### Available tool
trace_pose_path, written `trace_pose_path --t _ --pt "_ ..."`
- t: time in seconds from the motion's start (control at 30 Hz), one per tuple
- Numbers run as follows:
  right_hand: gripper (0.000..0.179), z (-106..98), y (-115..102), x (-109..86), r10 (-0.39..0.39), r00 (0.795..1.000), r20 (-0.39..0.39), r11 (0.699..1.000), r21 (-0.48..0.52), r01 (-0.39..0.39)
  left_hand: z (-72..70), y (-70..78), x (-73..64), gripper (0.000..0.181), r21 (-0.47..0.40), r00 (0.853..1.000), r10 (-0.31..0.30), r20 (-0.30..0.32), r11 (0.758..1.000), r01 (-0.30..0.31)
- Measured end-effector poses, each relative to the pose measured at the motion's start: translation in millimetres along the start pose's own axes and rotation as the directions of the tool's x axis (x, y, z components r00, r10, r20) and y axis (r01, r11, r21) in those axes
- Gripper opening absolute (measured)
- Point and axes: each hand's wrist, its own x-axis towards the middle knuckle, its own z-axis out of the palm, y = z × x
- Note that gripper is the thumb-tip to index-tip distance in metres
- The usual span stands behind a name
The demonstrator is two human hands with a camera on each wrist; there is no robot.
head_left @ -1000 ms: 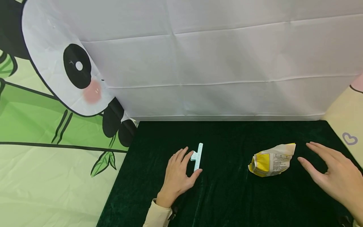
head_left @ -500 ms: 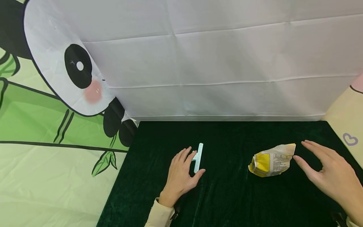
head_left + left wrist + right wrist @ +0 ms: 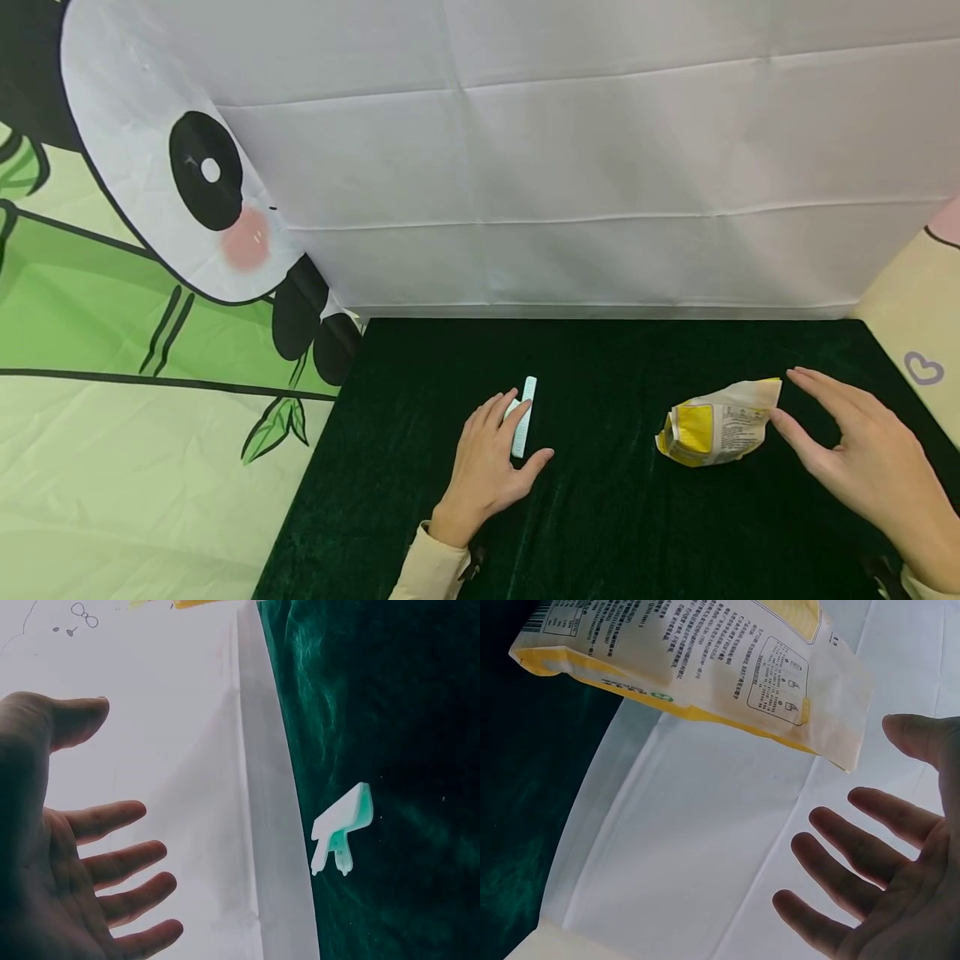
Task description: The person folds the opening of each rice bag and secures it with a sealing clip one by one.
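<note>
A pale mint bag clip point(image 3: 522, 433) lies on the dark green cloth, partly covered in the head view by my left hand point(image 3: 487, 467). That hand has its fingers spread and holds nothing; in the left wrist view the clip point(image 3: 343, 821) sits apart from the fingertips. To the right lies a yellow and white printed packet point(image 3: 720, 423), crumpled at its left end and tapering flat to the right. My right hand point(image 3: 862, 454), thumb and fingers parted, is at that flat end. The right wrist view shows the packet point(image 3: 705, 667) just beyond the fingers.
The dark green cloth point(image 3: 600, 517) covers the table. Behind it rises a white fabric backdrop point(image 3: 585, 167). A panda-print sheet point(image 3: 150, 333) hangs on the left, and a cream sheet with a heart point(image 3: 918, 333) borders the right side.
My left hand has shifted slightly right, covering more of the clip. The right hand has moved left, closer to the packet's flat end. Clip and packet stay in place.
</note>
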Motion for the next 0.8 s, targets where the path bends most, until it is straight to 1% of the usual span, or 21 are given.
trace_pose_path --t 0.2,0.47,0.67,0.8 --pt "0.06 0.2 -0.7 2.0 -0.007 1.0 -0.006 1.0 -0.001 0.007 1.7 3.0 1.8 0.07 -0.008 1.0 0.001 0.006 1.0 -0.001" --pt "0.062 1.0 -0.8 2.7 0.006 1.0 0.011 1.0 0.01 -0.006 3.1 6.6 3.6 0.07 -0.019 1.0 0.013 0.018 1.0 -0.013" --pt "0.061 1.4 -0.8 2.5 0.01 1.0 0.018 1.0 0.023 -0.01 5.3 10.6 6.0 0.071 0.002 0.999 0.048 0.014 0.999 -0.048" --pt "0.064 1.8 -0.3 1.9 0.015 1.0 0.021 0.999 0.037 -0.016 6.2 13.6 8.1 0.07 0.003 0.997 0.069 0.019 0.998 -0.069"
